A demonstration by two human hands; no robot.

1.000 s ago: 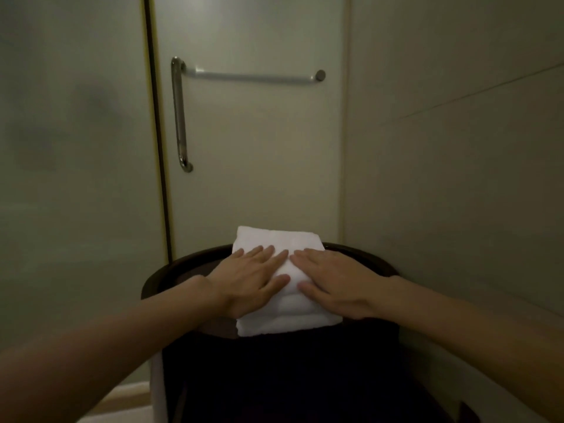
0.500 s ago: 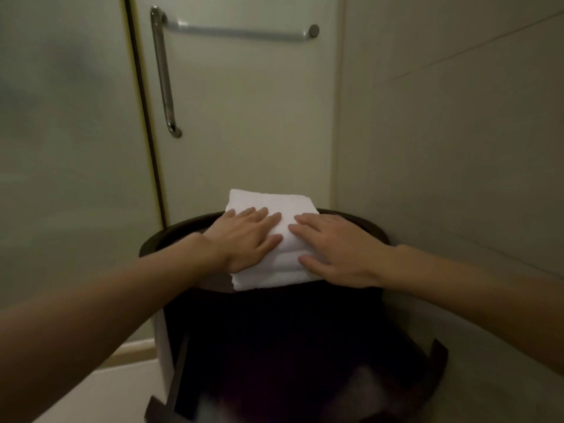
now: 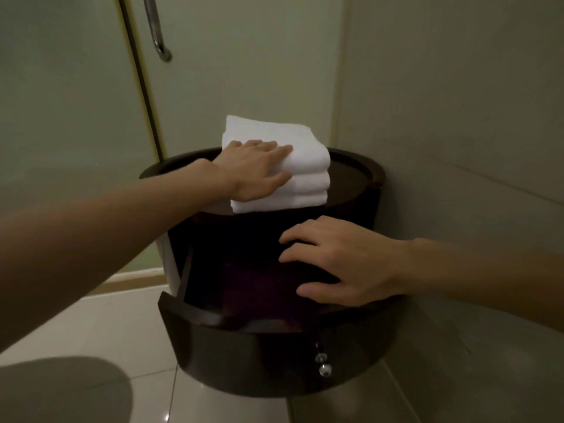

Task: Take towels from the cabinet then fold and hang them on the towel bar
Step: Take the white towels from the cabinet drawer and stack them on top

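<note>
A folded stack of white towels (image 3: 302, 169) lies on top of the round dark wooden cabinet (image 3: 354, 172) in the corner. My left hand (image 3: 253, 172) rests flat on the stack's left side, thumb against its front edge. My right hand (image 3: 345, 264) hovers with fingers spread over the cabinet's open drawer (image 3: 244, 340), holding nothing. The drawer's inside is dark and I cannot make out its contents. Only the lower end of a vertical metal door handle (image 3: 158, 38) shows at the top; the horizontal towel bar is out of frame.
A frosted glass door (image 3: 229, 71) stands behind the cabinet, with a tiled wall (image 3: 457, 117) on the right. Two round metal knobs (image 3: 323, 364) sit on the drawer front. Pale floor tiles (image 3: 122, 325) spread to the lower left, with a rounded grey shape (image 3: 61, 389) at the bottom left corner.
My right hand has left the towel stack and dropped down over the open drawer. The left hand stays on the towels. My view has tilted down, losing the towel bar.
</note>
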